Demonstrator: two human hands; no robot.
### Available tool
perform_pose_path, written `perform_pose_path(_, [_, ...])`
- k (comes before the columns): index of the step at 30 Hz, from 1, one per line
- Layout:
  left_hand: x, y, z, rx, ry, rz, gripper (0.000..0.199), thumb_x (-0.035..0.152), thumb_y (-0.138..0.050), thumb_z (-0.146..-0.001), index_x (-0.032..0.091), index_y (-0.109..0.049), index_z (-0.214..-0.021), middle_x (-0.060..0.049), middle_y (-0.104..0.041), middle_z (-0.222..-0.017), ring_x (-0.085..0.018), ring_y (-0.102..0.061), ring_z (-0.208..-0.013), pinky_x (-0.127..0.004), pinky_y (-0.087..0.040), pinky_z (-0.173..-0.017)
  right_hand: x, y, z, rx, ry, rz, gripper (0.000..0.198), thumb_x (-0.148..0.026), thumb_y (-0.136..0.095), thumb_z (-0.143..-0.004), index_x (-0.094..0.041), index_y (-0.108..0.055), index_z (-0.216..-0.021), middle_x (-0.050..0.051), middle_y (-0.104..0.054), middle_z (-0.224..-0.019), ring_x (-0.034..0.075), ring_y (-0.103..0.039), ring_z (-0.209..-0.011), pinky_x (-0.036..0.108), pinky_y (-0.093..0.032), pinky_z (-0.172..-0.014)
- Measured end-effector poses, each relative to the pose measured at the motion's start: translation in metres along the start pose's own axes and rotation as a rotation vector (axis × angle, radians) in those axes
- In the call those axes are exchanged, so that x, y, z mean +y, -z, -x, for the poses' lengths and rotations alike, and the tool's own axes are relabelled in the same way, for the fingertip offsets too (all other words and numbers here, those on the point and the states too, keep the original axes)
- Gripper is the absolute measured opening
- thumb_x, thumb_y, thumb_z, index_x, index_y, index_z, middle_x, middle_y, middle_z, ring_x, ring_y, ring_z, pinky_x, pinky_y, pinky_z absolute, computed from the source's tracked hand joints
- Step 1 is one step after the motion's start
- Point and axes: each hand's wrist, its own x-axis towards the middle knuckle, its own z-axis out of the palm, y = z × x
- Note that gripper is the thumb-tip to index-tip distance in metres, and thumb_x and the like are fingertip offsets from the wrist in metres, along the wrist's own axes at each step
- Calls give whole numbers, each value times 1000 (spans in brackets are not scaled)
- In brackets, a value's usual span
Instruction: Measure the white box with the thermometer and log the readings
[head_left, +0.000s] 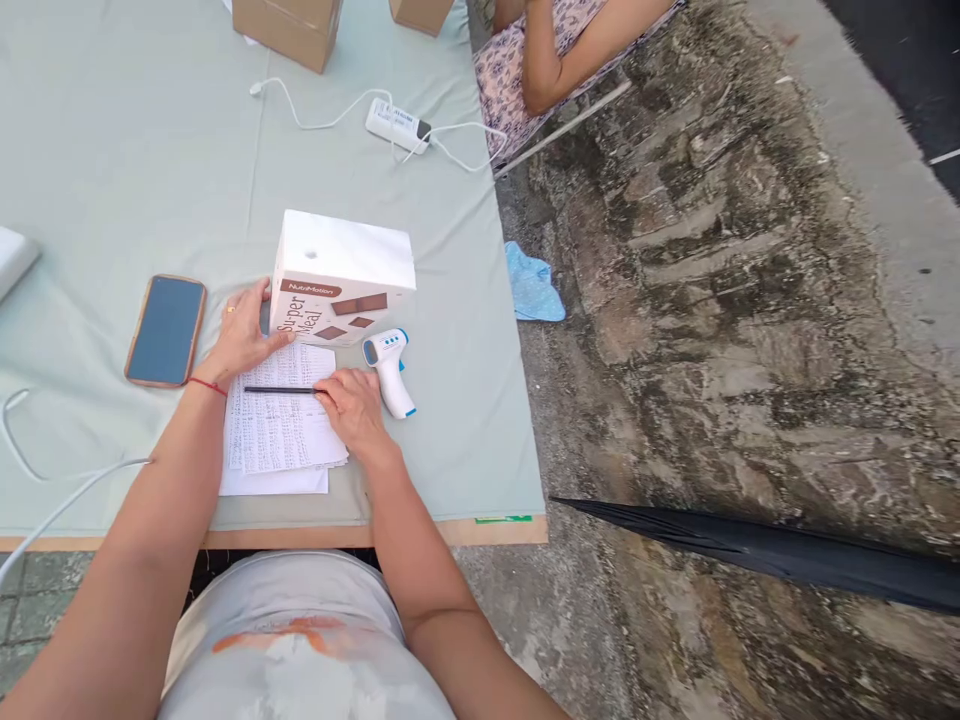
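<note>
A white box (346, 245) with brown print reading "NutriMotion" and "Super Meal" stands on the cloth-covered table. My left hand (241, 330) is closed around its left front corner, thumb low on the front face, fingers along the side. Below the box lie several sheets of paper (277, 440) filled with rows of small writing. Across them extends a slim black pen (279, 390), its right end between the fingers of my right hand (351, 408). Just right of that hand lies a white and blue infrared thermometer (390, 370).
A phone (166, 331) lies left of my left hand. Farther back are a white power strip (397, 124) with its cable and cardboard boxes (289, 30). A blue cloth (534, 284) hangs at the table's right edge. Another person's arm (551, 75) shows at the far right corner.
</note>
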Motion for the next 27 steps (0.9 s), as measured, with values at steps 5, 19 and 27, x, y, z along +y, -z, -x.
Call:
perform_pose_path(5, [3, -2, 1, -83, -1, -99, 102, 42, -96, -73, 25, -44, -159, -17, -62, -155, -50, -47, -155, -74, -35, -130, 1, 1, 8, 191, -139, -408, 23, -47, -66, -101, -25, -66, -96, 3, -68, -86, 22, -60, -80, 41, -50, -82])
perform_pose_path(19, [-2, -12, 0, -71, 8, -167, 131, 39, -108, -61, 24, -34, -168, -21, -51, -166, -55, -39, -160, -76, -29, -132, -34, -27, -3, 324, -460, -784, 23, -50, -70, -76, -27, -64, -75, -3, -62, -67, 16, -50, -64, 34, -47, -66])
perform_pose_path(27, [-2, -13, 1, -62, 2, -146, 131, 39, -108, -59, 26, -37, -168, -19, -52, -166, -55, -39, -159, -75, -29, -132, -27, -32, -2, 311, -407, -726, 23, -49, -70, -81, -27, -67, -79, -2, -63, -72, 16, -54, -67, 36, -50, -71])
